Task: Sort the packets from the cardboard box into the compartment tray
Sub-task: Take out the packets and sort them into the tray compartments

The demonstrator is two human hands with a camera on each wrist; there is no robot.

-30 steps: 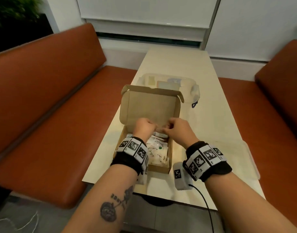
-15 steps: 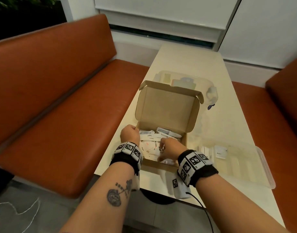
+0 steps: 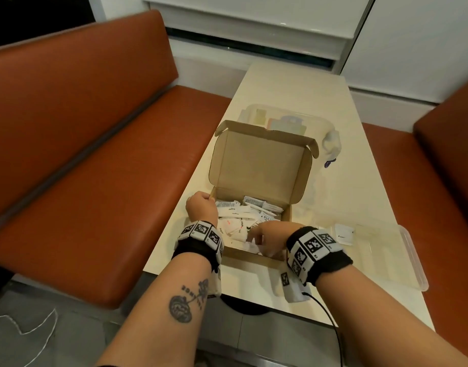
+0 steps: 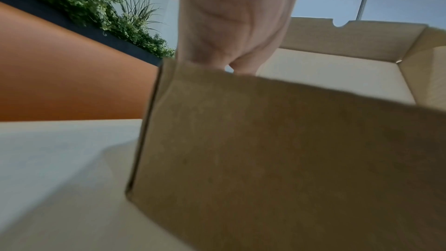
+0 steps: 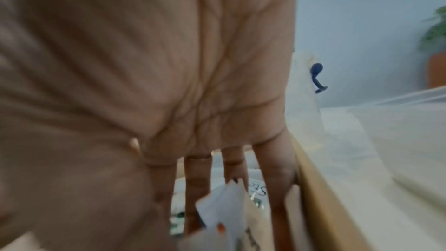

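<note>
Open cardboard box (image 3: 256, 165) at the surface's (image 3: 341, 186) near edge, packets (image 3: 238, 221) heaped inside, left hand (image 3: 201, 207) gripping its 9 o'clock wall, right hand (image 3: 267, 241) fingers extended among packets, grasp unclear, compartment tray (image 3: 410, 250) at 3 o'clock holding one packet (image 3: 344, 233)

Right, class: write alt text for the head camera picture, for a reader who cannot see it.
A person's right hand reaches into an open cardboard box of white packets on a pale table, while the left hand holds the box's left wall. A clear tray with one white packet lies to the right, between orange benches.
</note>
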